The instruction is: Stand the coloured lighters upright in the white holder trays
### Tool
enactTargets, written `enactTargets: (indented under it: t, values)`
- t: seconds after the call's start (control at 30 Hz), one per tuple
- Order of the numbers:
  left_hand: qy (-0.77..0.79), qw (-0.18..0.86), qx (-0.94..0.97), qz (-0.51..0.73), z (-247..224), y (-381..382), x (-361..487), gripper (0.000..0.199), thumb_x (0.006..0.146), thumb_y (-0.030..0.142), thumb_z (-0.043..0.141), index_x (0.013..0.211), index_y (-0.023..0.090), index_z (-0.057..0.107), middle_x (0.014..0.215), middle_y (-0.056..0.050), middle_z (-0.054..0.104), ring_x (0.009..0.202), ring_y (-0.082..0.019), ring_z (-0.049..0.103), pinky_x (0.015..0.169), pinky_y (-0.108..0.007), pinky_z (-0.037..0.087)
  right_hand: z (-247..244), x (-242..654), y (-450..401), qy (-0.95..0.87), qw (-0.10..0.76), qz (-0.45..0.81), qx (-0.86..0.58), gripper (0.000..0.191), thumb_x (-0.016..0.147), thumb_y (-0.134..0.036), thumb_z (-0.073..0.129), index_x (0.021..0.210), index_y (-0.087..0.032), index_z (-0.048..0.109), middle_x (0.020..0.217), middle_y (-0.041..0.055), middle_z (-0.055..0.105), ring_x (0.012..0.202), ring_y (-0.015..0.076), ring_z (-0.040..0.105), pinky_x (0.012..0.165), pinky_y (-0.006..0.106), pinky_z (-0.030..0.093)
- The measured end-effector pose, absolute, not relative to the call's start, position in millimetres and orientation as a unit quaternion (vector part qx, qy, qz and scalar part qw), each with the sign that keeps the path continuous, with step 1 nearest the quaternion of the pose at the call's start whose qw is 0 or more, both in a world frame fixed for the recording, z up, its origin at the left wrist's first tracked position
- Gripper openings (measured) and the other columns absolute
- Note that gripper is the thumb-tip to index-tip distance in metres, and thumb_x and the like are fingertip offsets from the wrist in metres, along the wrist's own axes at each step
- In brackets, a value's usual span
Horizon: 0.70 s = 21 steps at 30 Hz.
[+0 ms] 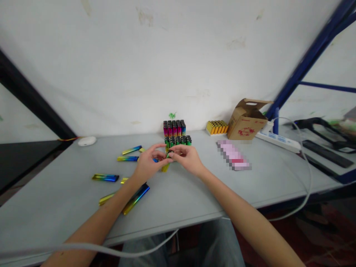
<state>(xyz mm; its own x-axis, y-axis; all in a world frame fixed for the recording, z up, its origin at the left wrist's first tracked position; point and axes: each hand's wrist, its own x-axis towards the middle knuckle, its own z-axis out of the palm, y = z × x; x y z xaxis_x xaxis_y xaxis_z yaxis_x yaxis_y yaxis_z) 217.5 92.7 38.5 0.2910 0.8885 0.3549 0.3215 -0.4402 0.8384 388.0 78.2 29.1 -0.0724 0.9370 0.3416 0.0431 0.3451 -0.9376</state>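
Observation:
In the middle of the table, my left hand (150, 162) and my right hand (187, 156) meet with fingertips pinched around a small lighter (165, 168). Its yellow lower end points toward me, while the fingers hide most of its dark top. Just behind my hands stand rows of green lighters (180, 141) with black tops. Further back is an upright block of pink, purple and blue lighters (174, 129). Shiny yellow-to-blue lighters (136, 198) lie scattered around my left forearm, among them one lighter (105, 178) farther left.
At the back right, yellow lighters (217, 127) stand in a white tray beside an open cardboard box (246, 124). A pixelated pink item (233, 155) lies right of my hands. A white power strip (278, 141), white cable (309, 178) and white case (87, 141) are also here.

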Motion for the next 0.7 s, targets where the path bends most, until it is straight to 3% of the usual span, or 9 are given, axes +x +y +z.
enactTargets:
  t: [0.07,0.23,0.43,0.57,0.7]
  values:
    - [0.413,0.334,0.74,0.413,35,95,218,0.058,0.063,0.045,0.077,0.109,0.015,0.061,0.075,-0.004,0.073,0.064,-0.019,0.066,0.067,-0.032,0.056,30,390,80,-0.578,0.581,0.406,-0.406,0.028,0.069,-0.038,0.074,0.086,-0.016,0.069,0.071,0.0018,0.067,0.063,0.0123,0.06,0.061,0.025,0.049]
    - [0.386,0.311,0.812,0.307,29,96,218,0.029,0.076,0.044,0.065,0.084,0.017,0.069,0.082,-0.005,0.074,0.072,-0.02,0.066,0.071,-0.031,0.054,36,395,82,-0.544,0.623,0.38,-0.414,0.027,0.07,-0.038,0.073,0.084,-0.016,0.067,0.068,0.0007,0.062,0.059,0.0112,0.056,0.056,0.024,0.047]
    - [0.338,0.381,0.813,0.281,32,89,223,0.029,0.086,0.042,0.051,0.081,0.017,0.066,0.08,-0.005,0.072,0.078,-0.021,0.066,0.075,-0.032,0.053,40,394,75,-0.63,0.555,0.4,-0.367,0.031,0.078,-0.04,0.065,0.1,-0.017,0.066,0.089,0.0034,0.067,0.075,0.0138,0.061,0.068,0.027,0.051]
    - [0.296,0.44,0.804,0.27,30,87,224,0.031,0.09,0.042,0.045,0.084,0.018,0.064,0.083,-0.005,0.071,0.08,-0.02,0.066,0.079,-0.032,0.053,38,393,71,-0.648,0.51,0.454,-0.338,0.035,0.08,-0.046,0.063,0.102,-0.018,0.063,0.087,0.0025,0.066,0.056,0.0094,0.056,0.053,0.024,0.048]
    - [0.287,0.418,0.816,0.276,28,86,223,0.033,0.092,0.041,0.042,0.084,0.018,0.064,0.083,-0.004,0.07,0.081,-0.019,0.065,0.081,-0.032,0.052,37,391,71,-0.613,0.52,0.497,-0.327,0.035,0.077,-0.05,0.066,0.091,-0.018,0.062,0.079,0.0019,0.066,0.046,0.0087,0.052,0.044,0.025,0.044]
